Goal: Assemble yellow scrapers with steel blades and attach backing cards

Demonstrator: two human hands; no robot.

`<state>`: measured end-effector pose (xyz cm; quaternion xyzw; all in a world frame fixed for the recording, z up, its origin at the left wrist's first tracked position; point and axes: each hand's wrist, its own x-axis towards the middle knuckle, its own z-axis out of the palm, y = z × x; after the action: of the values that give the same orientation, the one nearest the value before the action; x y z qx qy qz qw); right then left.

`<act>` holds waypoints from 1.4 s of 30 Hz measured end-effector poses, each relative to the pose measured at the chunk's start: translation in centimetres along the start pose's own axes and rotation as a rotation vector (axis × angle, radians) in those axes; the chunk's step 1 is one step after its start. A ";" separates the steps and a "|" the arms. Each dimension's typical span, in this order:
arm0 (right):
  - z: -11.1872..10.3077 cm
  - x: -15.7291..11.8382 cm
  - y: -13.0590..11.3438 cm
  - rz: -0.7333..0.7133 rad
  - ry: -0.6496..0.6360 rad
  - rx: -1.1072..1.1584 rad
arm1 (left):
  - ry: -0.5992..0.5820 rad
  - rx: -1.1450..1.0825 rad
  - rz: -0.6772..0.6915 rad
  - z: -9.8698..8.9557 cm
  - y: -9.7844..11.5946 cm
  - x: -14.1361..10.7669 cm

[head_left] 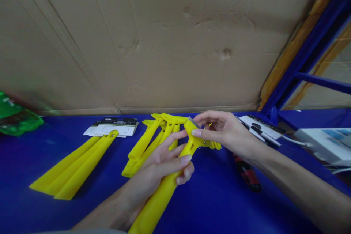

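Observation:
A yellow scraper (161, 199) with a metal blade along its head lies slanted across my front, head pointing away from me. My left hand (153, 172) is wrapped round its neck, just below the head. With thumb and fingers, my right hand (226, 129) pinches the blade end of the head; some of its fingertips are hidden behind. Behind my left hand lies a loose pile of yellow scraper handles (149, 139). Several small yellow parts (216, 144) show below my right hand.
On the left lie long yellow flared pieces (76, 168) by black-and-white cards (117, 127). A green plastic package (19, 119) is at the far left. Right are a red-and-black tool (249, 176), more cards (261, 129) and a white box (320, 146) with a cable. Cardboard (164, 44) stands behind.

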<state>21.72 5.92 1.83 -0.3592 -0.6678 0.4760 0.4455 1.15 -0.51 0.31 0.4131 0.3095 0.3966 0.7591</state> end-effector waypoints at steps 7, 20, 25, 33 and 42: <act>-0.1 0.1 0.2 0.035 0.004 -0.002 | -0.012 -0.038 -0.026 -0.1 -0.2 0.0; -2.5 -1.2 -1.0 -0.089 0.246 -0.540 | 0.085 -0.114 0.048 -0.5 -0.7 0.4; -4.9 -4.7 -0.4 -0.093 0.122 -1.164 | 0.148 -0.135 0.091 -0.7 -0.6 0.5; -5.2 -6.7 0.4 0.035 0.047 -1.410 | 0.217 -0.120 0.085 -0.6 -0.1 0.5; -4.8 -6.2 0.0 0.274 0.004 -1.254 | 0.235 -0.127 0.087 -0.1 -0.1 0.6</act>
<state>28.32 1.79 0.94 -0.6343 -0.7667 0.0471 0.0873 1.34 -0.01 0.10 0.3278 0.3525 0.4936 0.7244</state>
